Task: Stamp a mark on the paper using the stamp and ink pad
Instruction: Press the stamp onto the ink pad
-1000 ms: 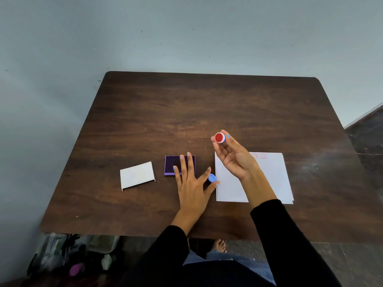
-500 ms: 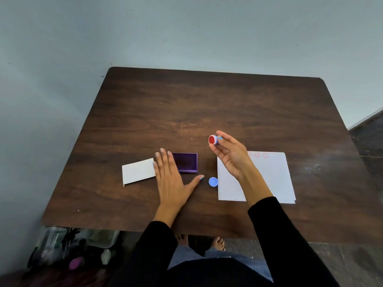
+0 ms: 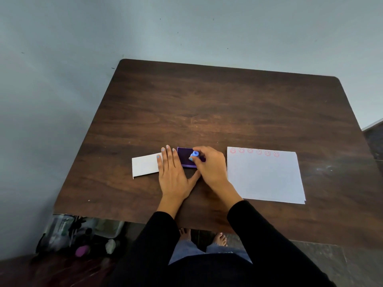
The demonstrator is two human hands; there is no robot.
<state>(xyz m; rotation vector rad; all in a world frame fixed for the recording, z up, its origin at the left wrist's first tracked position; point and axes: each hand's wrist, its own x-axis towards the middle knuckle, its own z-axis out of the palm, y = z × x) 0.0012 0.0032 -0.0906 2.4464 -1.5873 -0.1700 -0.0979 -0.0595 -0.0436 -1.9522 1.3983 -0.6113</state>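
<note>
Purple ink pad (image 3: 185, 157) under stamp (image 3: 195, 154) pinched in my right hand (image 3: 209, 166); left hand (image 3: 173, 172) flat, fingers spread, beside pad.

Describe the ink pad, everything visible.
The ink pad is a small rectangular tray with a dark purple inked face and a lighter purple rim, lid off, lying flat on the table. The left hand lies flat against its left edge; the right hand presses the blue stamp onto its right part, hiding that end.
</note>
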